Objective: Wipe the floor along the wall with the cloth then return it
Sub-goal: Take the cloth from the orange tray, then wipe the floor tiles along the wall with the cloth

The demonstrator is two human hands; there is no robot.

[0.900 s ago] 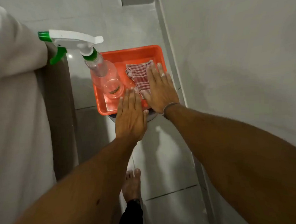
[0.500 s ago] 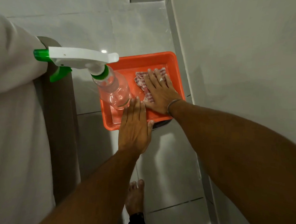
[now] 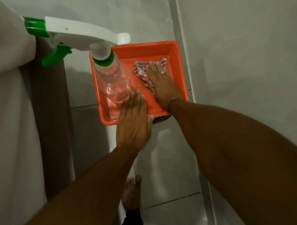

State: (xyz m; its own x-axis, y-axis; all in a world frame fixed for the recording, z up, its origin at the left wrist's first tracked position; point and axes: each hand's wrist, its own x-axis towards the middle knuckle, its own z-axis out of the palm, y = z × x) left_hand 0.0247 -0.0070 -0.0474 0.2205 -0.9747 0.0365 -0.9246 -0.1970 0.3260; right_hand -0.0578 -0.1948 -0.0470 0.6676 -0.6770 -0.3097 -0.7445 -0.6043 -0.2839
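A shallow orange plastic tray (image 3: 179, 60) with rounded corners sits raised above the pale grey tiled floor (image 3: 171, 162), on something dark that shows only as a sliver under its near edge. Everything else is easiest placed from that tray.

Inside it, toward the far right corner, lies the crumpled red-and-white checked cloth (image 3: 141, 71). The person's right hand (image 3: 162, 85) lies palm down over the cloth's near part, fingers straight and slightly fanned, pressing flat rather than pinching; whitish smears mark the fingertips. A thin metal bangle (image 3: 172, 101) circles that wrist, just over the tray's near right rim.

In the tray's left half stands a clear plastic spray bottle (image 3: 113, 80) with a white trigger head and green nozzle, collar and lever, the head reaching out past the tray's left side. The left hand (image 3: 134, 124) lies flat across the tray's near rim, fingers straight and held together, their tips just beside the bottle's base; it grips nothing, and the thumb rests at the rim.

Right of the tray rises a plain grey wall (image 3: 243, 58), meeting the floor close alongside. Left of the tray hangs pale fabric (image 3: 13, 117). Well nearer than the tray, a bare foot (image 3: 131, 193) stands on the tiles.
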